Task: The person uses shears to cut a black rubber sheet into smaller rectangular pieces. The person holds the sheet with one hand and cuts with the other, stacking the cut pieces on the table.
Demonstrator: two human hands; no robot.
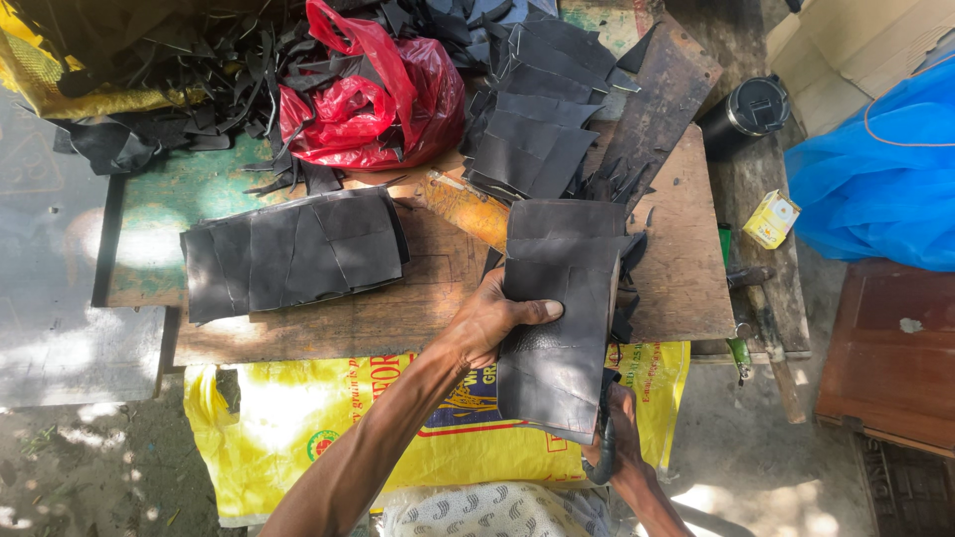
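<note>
My left hand [492,318] grips the left edge of a dark rectangular rubber sheet [557,338], thumb on top. This sheet hangs off the front edge of the wooden board [686,268] and overlaps another dark sheet [567,219] behind it. My right hand [622,443] is under the sheet's lower right corner and closes on a dark curved handle [602,452] of a tool whose working end is hidden by the sheet.
A flat stack of dark sheets [293,249] lies at the left. More stacked pieces [532,119] and a red plastic bag [373,94] sit behind. A black can [746,114], a small yellow box [773,219], a blue bag [875,169] and a yellow sack [298,418] surround the board.
</note>
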